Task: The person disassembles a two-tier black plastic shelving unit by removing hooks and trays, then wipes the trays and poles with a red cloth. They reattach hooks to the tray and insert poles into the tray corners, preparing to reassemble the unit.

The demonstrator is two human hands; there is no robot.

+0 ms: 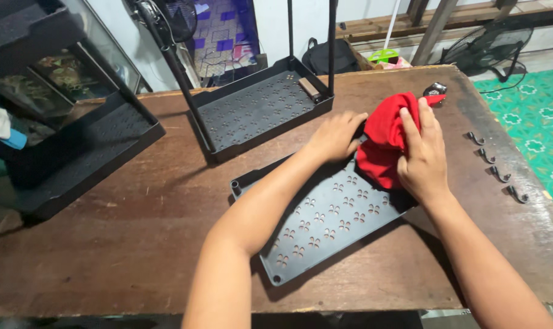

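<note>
Dark perforated tray (325, 222), long axis diagonal, right hand (421, 155) pressing red cloth (383, 143)

worn wooden table (106, 244), green patterned floor (538, 116)

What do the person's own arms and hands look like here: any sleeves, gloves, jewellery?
Both forearms are bare, with no sleeves in view. The left hand and right hand wear no gloves. No watch, bracelet or ring shows on the visible wrists and fingers.
</note>
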